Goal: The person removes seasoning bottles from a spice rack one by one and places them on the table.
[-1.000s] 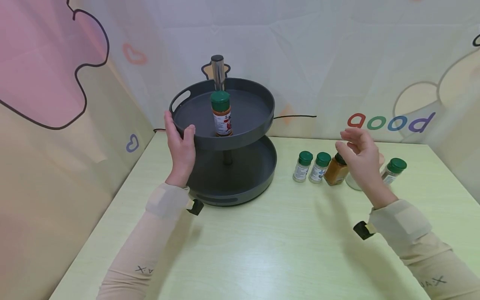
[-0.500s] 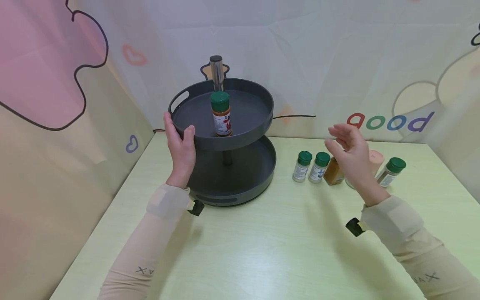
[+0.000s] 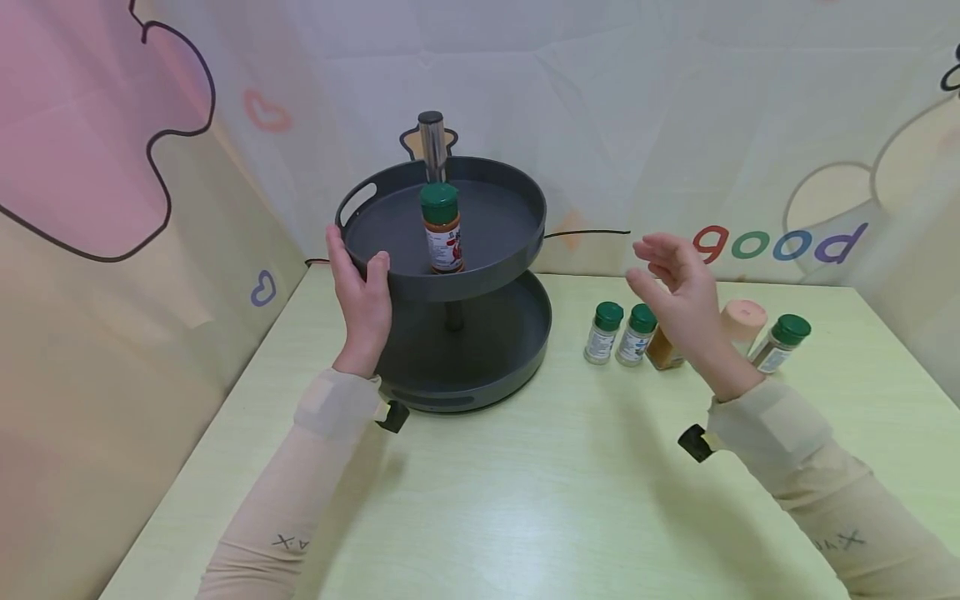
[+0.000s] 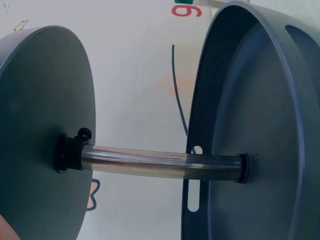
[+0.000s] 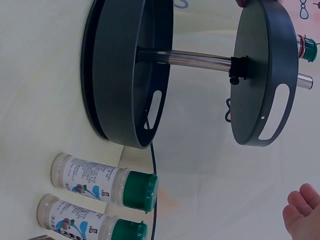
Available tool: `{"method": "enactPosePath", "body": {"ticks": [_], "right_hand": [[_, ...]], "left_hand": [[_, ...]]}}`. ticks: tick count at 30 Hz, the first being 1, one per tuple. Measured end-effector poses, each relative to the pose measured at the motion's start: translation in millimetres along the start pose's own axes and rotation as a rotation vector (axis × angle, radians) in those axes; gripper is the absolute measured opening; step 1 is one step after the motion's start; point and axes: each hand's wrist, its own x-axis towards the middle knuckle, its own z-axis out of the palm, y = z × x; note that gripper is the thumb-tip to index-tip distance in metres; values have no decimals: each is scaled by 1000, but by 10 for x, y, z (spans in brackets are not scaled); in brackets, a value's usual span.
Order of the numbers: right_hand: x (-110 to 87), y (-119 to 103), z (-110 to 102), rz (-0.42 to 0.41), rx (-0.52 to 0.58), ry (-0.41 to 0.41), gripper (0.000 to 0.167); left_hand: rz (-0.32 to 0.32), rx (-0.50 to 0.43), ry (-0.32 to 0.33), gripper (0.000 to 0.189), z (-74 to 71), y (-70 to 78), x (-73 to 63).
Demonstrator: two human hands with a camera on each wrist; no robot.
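My left hand (image 3: 363, 308) rests against the outer left wall of the upper tray (image 3: 495, 217) on a dark grey two-tier stand, its fingers and thumb spread along the side. On that tray, near the front, stands a spice jar (image 3: 445, 242) with a green lid and reddish contents. My right hand (image 3: 686, 304) is raised in the air with loosely bent fingers, holding nothing. It overlaps an amber spice jar (image 3: 663, 353) in the head view. Just left of that stand two green-lidded spice jars (image 3: 602, 335) with white labels, also seen lying sideways in the rotated right wrist view.
The lower tray (image 3: 495, 342) sits on the pale table (image 3: 480, 500), joined to the upper one by a metal post (image 4: 160, 162). Behind the right forearm are a pink-lidded container (image 3: 744, 320) and another green-lidded jar (image 3: 782, 343). A printed cloth (image 3: 600, 125) hangs behind.
My right hand has moved left and slightly up, away from the pink-lidded container and the rightmost jar, uncovering them. My left hand and the stand stay where they were.
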Motion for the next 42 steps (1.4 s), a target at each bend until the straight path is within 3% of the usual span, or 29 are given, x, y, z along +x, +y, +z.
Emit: {"method": "enactPosePath", "body": {"ticks": [26, 42], "right_hand": [[216, -361, 259, -134, -25, -128, 47], [308, -477, 449, -148, -29, -213, 51]], "left_hand": [[-13, 7, 9, 68, 10, 0, -8], [-15, 5, 9, 68, 16, -7, -6]]}}
